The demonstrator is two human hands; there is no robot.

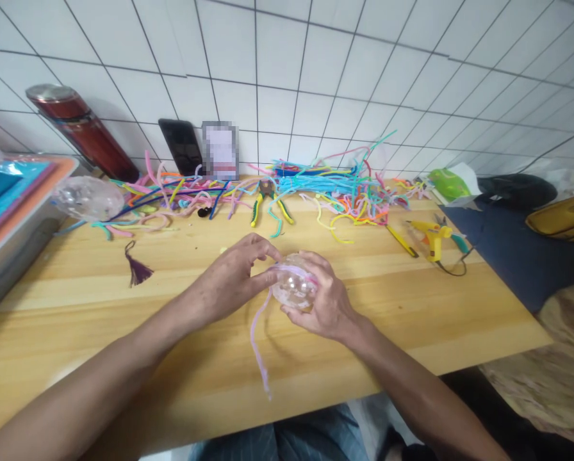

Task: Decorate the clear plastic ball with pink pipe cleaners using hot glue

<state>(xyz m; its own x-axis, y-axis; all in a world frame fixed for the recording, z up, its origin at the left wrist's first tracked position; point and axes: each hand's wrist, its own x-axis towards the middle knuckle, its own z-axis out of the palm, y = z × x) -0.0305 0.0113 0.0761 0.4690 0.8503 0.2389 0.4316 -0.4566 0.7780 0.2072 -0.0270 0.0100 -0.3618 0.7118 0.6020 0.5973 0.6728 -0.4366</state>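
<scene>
At half past five from the pliers (pixel 266 189), the ball (pixel 294 298) sits clamped in the right hand (pixel 332 298), and its smooth curve could shed the stem (pixel 254 339) if the left hand (pixel 232 275), its pinch unclear at ten o'clock, slackens.

- Legible text, labels, brands, numbers or signs: none.
- Upright rectangular panel (pixel 220 150) against the tiled wall (pixel 282 38): face pixelated; content unreadable.
- Green-and-white packet (pixel 449 185): surface markings too indistinct to read.
</scene>
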